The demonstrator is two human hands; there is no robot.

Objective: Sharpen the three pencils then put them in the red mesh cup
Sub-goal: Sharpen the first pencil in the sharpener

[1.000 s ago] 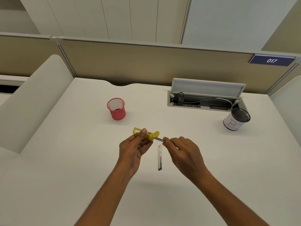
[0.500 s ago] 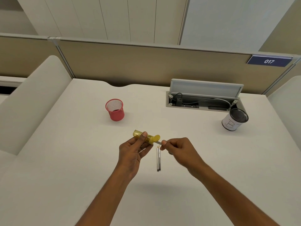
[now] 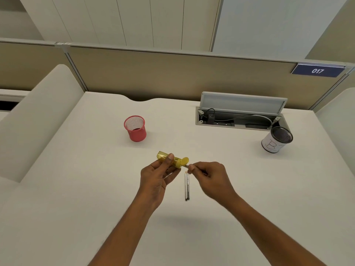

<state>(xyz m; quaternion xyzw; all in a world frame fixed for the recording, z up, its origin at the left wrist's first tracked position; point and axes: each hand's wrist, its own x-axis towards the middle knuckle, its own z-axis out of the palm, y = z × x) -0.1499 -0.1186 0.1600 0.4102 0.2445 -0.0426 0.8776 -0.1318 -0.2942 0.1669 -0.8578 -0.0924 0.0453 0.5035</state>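
My left hand grips a yellow tube-shaped sharpener above the white desk, thumb on top. My right hand pinches a pencil whose tip is pushed into the sharpener's right end; most of this pencil is hidden inside my fingers. Two more pencils lie side by side on the desk just below my hands, tips pointing away from me. The red mesh cup stands upright farther back and to the left, with nothing visible inside.
A white cup with a dark mesh rim stands at the right. An open cable hatch with wires sits at the back of the desk. Beige partition panels close off the back and left.
My right hand has rolled over the pencil, fingers curling more tightly, and slid closer to the sharpener. My left hand and the two lying pencils have stayed where they were.
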